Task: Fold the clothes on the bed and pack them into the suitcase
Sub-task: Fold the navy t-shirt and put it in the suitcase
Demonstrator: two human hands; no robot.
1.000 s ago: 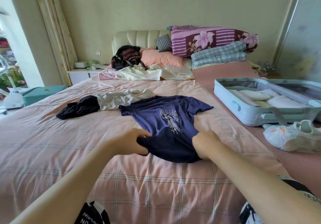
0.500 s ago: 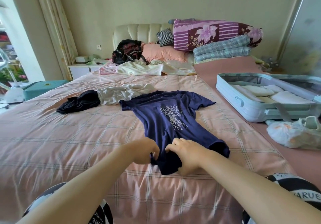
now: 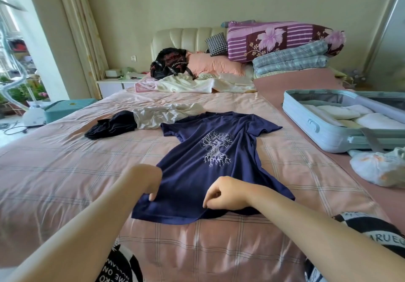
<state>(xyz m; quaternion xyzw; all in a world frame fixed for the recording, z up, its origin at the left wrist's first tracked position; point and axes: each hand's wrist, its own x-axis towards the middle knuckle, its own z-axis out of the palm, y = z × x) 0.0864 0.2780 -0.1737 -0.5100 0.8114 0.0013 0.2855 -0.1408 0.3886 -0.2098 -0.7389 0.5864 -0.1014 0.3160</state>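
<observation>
A navy T-shirt (image 3: 210, 161) with a white tree print lies face up on the pink checked bed (image 3: 65, 172), hem toward me. My left hand (image 3: 146, 181) pinches the hem at its left side. My right hand (image 3: 223, 192) pinches the hem near the middle, fingers curled into the cloth. Behind the shirt lie a crumpled cream garment (image 3: 162, 115) and a black garment (image 3: 111, 126). The pale blue suitcase (image 3: 315, 132) stands open at the right with folded white clothes (image 3: 341, 115) inside.
A white plastic bag (image 3: 379, 167) lies in front of the suitcase. At the headboard are a black backpack (image 3: 171, 62), pillows, stacked quilts (image 3: 285, 40) and a rumpled cream sheet (image 3: 197, 84). A nightstand and a teal box (image 3: 65, 108) stand left of the bed.
The shirt's lower part was bunched between my hands; it now lies spread flatter and longer toward me, with my hands apart along the hem.
</observation>
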